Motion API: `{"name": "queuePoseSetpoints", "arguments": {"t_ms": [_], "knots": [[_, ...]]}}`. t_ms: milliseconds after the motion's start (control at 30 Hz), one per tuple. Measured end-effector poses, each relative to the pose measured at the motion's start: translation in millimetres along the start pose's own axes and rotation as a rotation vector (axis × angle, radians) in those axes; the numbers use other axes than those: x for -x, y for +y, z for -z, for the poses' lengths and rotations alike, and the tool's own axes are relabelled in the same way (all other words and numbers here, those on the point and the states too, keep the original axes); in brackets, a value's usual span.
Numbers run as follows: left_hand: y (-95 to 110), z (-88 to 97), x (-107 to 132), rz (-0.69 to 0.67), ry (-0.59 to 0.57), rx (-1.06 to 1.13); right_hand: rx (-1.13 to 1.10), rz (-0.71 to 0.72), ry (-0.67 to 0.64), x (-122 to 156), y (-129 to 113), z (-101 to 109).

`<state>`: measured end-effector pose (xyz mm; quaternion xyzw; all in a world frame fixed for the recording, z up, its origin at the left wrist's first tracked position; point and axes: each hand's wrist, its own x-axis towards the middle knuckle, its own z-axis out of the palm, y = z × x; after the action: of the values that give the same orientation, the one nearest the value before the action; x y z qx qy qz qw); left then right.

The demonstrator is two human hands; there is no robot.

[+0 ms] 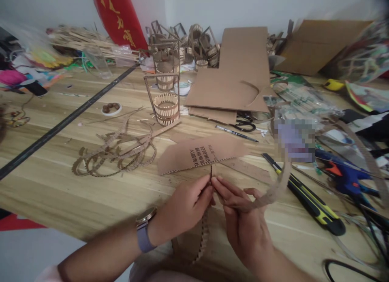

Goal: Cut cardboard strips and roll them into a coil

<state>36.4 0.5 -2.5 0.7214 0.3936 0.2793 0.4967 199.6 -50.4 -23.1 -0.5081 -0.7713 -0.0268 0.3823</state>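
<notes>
My left hand (pixel 194 203), with a watch (pixel 146 217) on its wrist, pinches a thin brown cardboard strip (pixel 211 172) that points up between the fingertips. My right hand (pixel 244 217) meets it there, its fingers closed on the strip as well. A long cardboard strip (pixel 276 191) curls out past the right-hand fingers toward the upper right. Below the hands hangs a corrugated strip (pixel 203 237). Just beyond the fingertips lies a cardboard piece (pixel 178 154) with printed characters. Whether these strips are one piece is hidden by the fingers.
A yellow-and-black utility knife (pixel 316 205) and a blue glue gun (pixel 352 172) lie on the right. Tangled cardboard strips (pixel 121 152) are at left. Farther back stand a small handled basket (pixel 165 107), large cardboard (pixel 234 79), black-handled scissors (pixel 246 123) and a pen (pixel 237 133).
</notes>
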Motion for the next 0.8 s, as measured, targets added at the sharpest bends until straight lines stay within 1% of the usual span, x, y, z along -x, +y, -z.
{"name": "queuePoseSetpoints", "arguments": {"t_ms": [100, 233, 300, 400, 567, 633, 733, 800], "knots": [[-1, 1.4, -1, -0.002, -0.005, -0.001, -0.045, -0.043, 0.024, -3, -1, 0], [-1, 6.8, -2, -0.028, -0.055, -0.027, -0.145, -0.226, 0.022, -9, 0, 7], [-1, 8.1, -4, -0.009, -0.070, 0.001, -0.193, -0.267, 0.026, -10, 0, 8], [-2, 6.5, -6, 0.017, -0.069, 0.079, -0.215, -0.240, 0.032, -8, 1, 6], [-3, 2.2, -6, 0.036, -0.065, 0.080, -0.138, -0.062, 0.022, -9, 8, 3], [-3, 2.3, -5, 0.035, -0.087, 0.097, -0.123, -0.093, 0.028, -11, 10, 5], [-2, 3.8, -5, 0.032, -0.118, 0.114, -0.168, -0.231, 0.037, -13, 10, 7], [-3, 4.2, -6, 0.038, -0.112, 0.138, -0.199, -0.246, 0.034, -11, 10, 5]]}}
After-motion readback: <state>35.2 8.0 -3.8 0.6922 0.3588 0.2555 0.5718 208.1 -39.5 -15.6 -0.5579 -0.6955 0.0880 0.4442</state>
